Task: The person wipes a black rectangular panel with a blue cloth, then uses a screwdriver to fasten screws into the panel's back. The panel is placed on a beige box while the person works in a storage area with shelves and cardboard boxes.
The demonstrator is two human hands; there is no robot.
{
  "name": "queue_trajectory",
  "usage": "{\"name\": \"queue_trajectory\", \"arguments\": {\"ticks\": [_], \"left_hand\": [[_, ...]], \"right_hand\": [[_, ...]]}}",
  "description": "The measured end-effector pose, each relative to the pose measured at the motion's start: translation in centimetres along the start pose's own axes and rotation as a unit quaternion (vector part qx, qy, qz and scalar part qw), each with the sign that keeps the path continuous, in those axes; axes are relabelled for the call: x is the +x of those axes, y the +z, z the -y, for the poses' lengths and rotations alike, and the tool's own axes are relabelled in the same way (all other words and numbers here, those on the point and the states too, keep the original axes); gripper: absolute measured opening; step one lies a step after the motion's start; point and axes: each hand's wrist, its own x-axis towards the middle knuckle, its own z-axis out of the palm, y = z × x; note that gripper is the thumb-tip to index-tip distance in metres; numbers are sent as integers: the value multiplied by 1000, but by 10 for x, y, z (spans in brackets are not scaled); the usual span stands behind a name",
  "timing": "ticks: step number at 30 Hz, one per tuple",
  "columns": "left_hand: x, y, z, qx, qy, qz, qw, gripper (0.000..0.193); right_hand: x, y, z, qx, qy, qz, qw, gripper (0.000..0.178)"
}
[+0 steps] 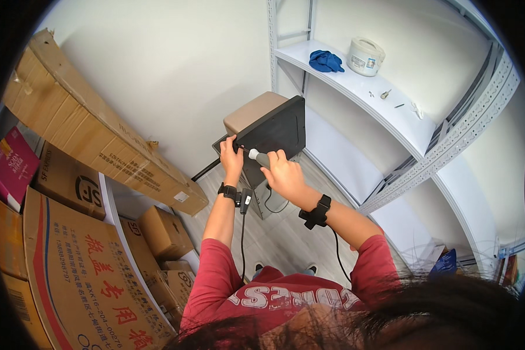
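Black panel [277, 125] ahead of your fingers, head view. Right fingers [280, 155] grip grey-white screwdriver [261, 158]; left fingers [230, 142] at panel edge just beyond it, pinching or resting unclear. Hold it straight, press steadily, turn slowly.

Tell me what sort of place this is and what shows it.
Most likely a storeroom: cardboard boxes crowd the left side, a long carton stands above some of them, and a white metal rack on the right holds a blue cloth and a round white container.

Two hands [232, 161] [285, 176], one screwdriver [254, 154]
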Motion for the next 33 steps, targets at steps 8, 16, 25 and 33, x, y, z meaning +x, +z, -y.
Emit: {"name": "queue_trajectory", "arguments": {"ticks": [8, 16, 25, 33], "left_hand": [[-3, 0, -3, 7, 12, -13, 1000, 34], [-3, -6, -4, 26, 31, 5, 999, 29], [-3, -10, -1, 27, 9, 18, 999, 28], [-6, -9, -8, 22, 7, 21, 1000, 29]], "right_hand": [[4, 2, 18, 37, 125, 15, 991, 37], [0, -29, 11, 93, 114, 121, 982, 37], [-16, -8, -4, -222, -253, -66, 939, 39], [-11, -1, 3, -272, -218, -49, 936, 39]]}}
